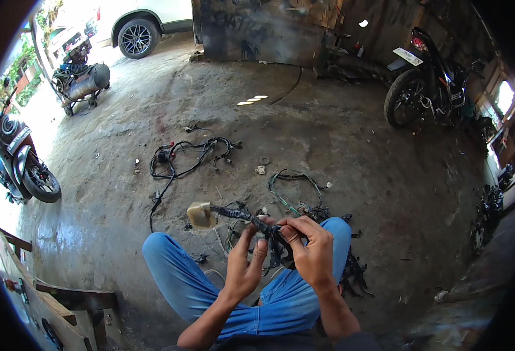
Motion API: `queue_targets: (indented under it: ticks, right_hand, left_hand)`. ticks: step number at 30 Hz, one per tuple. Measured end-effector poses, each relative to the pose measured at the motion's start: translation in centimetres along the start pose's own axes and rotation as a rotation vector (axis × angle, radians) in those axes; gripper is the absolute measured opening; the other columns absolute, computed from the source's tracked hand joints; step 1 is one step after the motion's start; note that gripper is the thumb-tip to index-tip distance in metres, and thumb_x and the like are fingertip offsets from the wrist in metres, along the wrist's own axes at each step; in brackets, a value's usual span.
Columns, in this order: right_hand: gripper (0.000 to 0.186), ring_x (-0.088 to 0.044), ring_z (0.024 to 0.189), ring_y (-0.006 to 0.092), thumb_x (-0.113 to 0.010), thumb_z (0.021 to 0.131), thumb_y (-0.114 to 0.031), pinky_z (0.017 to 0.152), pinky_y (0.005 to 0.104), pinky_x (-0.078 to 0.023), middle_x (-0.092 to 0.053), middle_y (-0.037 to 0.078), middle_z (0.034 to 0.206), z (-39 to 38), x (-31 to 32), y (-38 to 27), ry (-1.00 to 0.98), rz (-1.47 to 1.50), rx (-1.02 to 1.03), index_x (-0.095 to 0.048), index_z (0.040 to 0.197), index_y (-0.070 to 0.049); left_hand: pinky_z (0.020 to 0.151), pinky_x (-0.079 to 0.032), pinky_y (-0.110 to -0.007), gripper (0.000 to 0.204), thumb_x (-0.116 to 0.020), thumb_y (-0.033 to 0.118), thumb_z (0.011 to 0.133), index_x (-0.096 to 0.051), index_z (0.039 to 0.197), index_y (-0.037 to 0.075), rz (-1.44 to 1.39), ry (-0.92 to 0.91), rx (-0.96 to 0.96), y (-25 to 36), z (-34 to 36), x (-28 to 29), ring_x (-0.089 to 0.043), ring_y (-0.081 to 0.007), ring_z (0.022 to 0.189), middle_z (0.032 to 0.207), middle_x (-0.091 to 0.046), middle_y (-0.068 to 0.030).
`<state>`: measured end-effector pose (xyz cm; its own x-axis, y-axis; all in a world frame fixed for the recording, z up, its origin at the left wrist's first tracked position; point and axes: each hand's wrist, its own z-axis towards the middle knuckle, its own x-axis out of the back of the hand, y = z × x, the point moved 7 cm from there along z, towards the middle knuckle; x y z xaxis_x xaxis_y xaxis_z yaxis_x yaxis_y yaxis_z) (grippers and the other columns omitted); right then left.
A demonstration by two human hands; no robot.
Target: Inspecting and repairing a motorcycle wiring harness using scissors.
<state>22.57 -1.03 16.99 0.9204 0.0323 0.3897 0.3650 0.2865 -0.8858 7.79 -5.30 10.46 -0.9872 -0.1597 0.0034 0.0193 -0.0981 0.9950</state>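
Observation:
Between my knees I hold up a wiring harness (pixel 234 213), a thick bundle wrapped in black tape. A yellowish-white block (pixel 200 216), perhaps a connector, is at its left end. My left hand (pixel 245 260) grips the bundle from the left, fingers curled behind it and thumb up. My right hand (pixel 310 245) pinches the black taped part close beside it, thumb against the fingers. What lies between the right fingertips is too small to make out. More dark wires hang below both hands, partly hidden by them.
Another black harness (pixel 178 172) lies on the concrete floor ahead, with a loop of green and black wire (pixel 295 175) to its right. Motorcycles stand at left (pixel 26 158) and right (pixel 424 88). An air compressor (pixel 82 82) is far left; a wooden bench (pixel 47 310) is near left.

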Motion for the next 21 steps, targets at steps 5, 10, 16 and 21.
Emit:
queue_targets:
  ticks: [5,10,16,21]
  right_hand:
    - [0.018,-0.070,0.084,0.0231,-0.071,0.090,-0.010,0.074,0.0318,-0.054,-0.071,0.011,0.094,0.1,0.6,-1.2,-0.162,-0.002,0.049,-0.073,0.105,-0.001]
    - [0.024,-0.070,0.085,0.0255,-0.073,0.087,-0.008,0.077,0.0354,-0.056,-0.070,0.010,0.104,1.0,1.1,-3.0,-0.449,-0.093,0.075,-0.072,0.110,-0.002]
    - [0.022,-0.069,0.080,0.0191,-0.076,0.082,-0.006,0.070,0.0319,-0.056,-0.071,0.005,0.092,3.3,3.3,-2.1,-0.453,-0.094,0.197,-0.077,0.104,-0.010]
    - [0.019,-0.059,0.100,0.0190,-0.080,0.077,-0.009,0.084,0.0372,-0.053,-0.063,-0.001,0.098,5.3,3.6,-2.2,-0.421,-0.190,0.298,-0.080,0.095,-0.014]
  left_hand:
    - [0.091,-0.044,-0.027,0.034,-0.044,0.027,0.109,-0.056,0.125,-0.001,-0.126,-0.099,0.001,0.6,0.9,-0.5,-0.057,-0.0116,0.101,0.107,-0.064,-0.0053]
    - [0.069,-0.046,-0.023,0.039,-0.038,0.035,0.110,-0.057,0.111,0.001,-0.282,-0.091,0.224,-0.9,1.0,0.6,-0.055,-0.0083,0.077,0.088,-0.059,-0.0024]
    - [0.059,-0.046,-0.025,0.047,-0.038,0.043,0.108,-0.057,0.100,0.001,-0.240,-0.194,0.268,0.5,0.9,0.4,-0.054,-0.0108,0.063,0.077,-0.058,-0.0045]
    - [0.060,-0.042,-0.024,0.050,-0.038,0.047,0.107,-0.060,0.103,0.002,-0.530,-0.391,0.421,-0.8,-0.1,-1.1,-0.051,-0.0091,0.066,0.083,-0.058,-0.0031]
